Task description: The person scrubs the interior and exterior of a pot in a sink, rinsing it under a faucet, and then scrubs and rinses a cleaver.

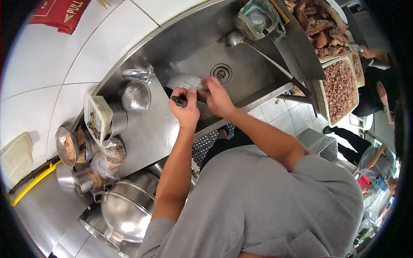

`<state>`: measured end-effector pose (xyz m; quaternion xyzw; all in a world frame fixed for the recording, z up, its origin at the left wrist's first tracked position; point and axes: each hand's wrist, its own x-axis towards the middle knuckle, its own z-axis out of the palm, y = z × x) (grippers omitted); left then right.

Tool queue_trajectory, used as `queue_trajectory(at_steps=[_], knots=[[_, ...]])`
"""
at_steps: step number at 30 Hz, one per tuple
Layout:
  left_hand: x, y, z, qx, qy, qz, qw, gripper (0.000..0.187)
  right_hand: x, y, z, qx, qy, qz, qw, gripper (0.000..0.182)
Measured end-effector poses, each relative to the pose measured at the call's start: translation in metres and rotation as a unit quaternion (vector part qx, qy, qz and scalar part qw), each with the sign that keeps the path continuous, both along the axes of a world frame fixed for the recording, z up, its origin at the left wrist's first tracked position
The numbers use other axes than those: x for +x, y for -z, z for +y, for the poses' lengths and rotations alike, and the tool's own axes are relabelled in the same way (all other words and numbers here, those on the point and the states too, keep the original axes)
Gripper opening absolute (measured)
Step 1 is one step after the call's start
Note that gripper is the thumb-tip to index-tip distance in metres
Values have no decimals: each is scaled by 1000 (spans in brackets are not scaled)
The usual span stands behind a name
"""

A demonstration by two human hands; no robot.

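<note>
Over the steel sink [189, 64], my left hand [186, 109] is closed round the black handle of a knife [184, 81]. Its broad pale blade is blurred and points away from me. My right hand [217, 98] is at the blade's right side, fingers bent and pressed against it; whether they also hold a cloth or sponge is hidden. Beyond the hands is the round drain [221, 74]. A long-handled ladle [235, 39] lies across the sink's far right part, near a plastic-wrapped container [258, 23].
Left of the sink are a tap [138, 74], a metal bowl [136, 99], a white basket [100, 114] and bowls of meat [67, 146]. Large steel bowls [129, 210] sit lower left. At right stands a basket of chopped meat [340, 90]; other people are beyond it.
</note>
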<state>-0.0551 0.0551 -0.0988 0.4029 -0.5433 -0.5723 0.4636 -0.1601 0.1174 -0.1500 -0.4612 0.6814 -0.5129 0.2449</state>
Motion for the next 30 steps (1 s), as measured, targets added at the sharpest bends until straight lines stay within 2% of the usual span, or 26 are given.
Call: queue_trajectory(at_steps=[1, 3, 5, 7, 9, 11, 12, 13, 17, 19, 21, 22, 23, 25, 26, 28, 30], knots=[[2, 2, 1, 0, 1, 3, 1000, 27, 2, 2, 12, 0, 1, 3, 1000, 29], [1, 1, 2, -1, 15, 32, 999, 27, 1, 3, 20, -69, -11, 62, 996, 27], [1, 2, 2, 8, 16, 38, 999, 28, -5, 5, -12, -49, 0, 70, 996, 26], [1, 1, 4, -17, 7, 6, 1000, 28, -8, -2, -42, 6, 1, 22, 1000, 27], [-2, -8, 4, 0, 1, 13, 1000, 27, -4, -6, -24, 41, -5, 48, 998, 27], [1, -1, 2, 6, 14, 42, 999, 27, 9, 5, 15, -62, 23, 74, 995, 24], [-1, 0, 1, 5, 14, 43, 999, 27, 7, 6, 24, -63, -3, 21, 998, 22], [0, 1, 0, -22, 17, 20, 999, 25, 5, 12, 18, -63, -5, 20, 998, 22], [-1, -7, 5, -43, 21, 3, 999, 24, -8, -9, -37, 76, -27, -3, 997, 22], [-3, -10, 4, -35, 22, 12, 999, 25, -8, -12, -31, 118, -35, 0, 992, 23], [0, -3, 2, -18, 13, 13, 1000, 25, 2, -4, 17, -9, -2, -4, 1000, 23], [-1, -4, 2, -19, 12, 14, 1000, 25, 5, 26, 32, -122, -4, 49, 991, 26], [-1, -4, 1, -17, 19, 31, 999, 24, 3, 24, 28, -123, -6, 49, 991, 26], [0, -5, 3, -13, 25, 43, 999, 24, 0, 11, 16, -36, -12, 24, 999, 18], [-2, -7, 3, -14, 19, 44, 999, 26, -6, 5, -3, -35, -14, 22, 999, 18], [-2, -6, 7, -10, 14, 41, 999, 27, -16, -1, -39, 61, -29, -39, 997, 23], [-2, -4, 3, -6, 10, 56, 998, 27, -11, 2, -7, 19, -25, -27, 999, 23]])
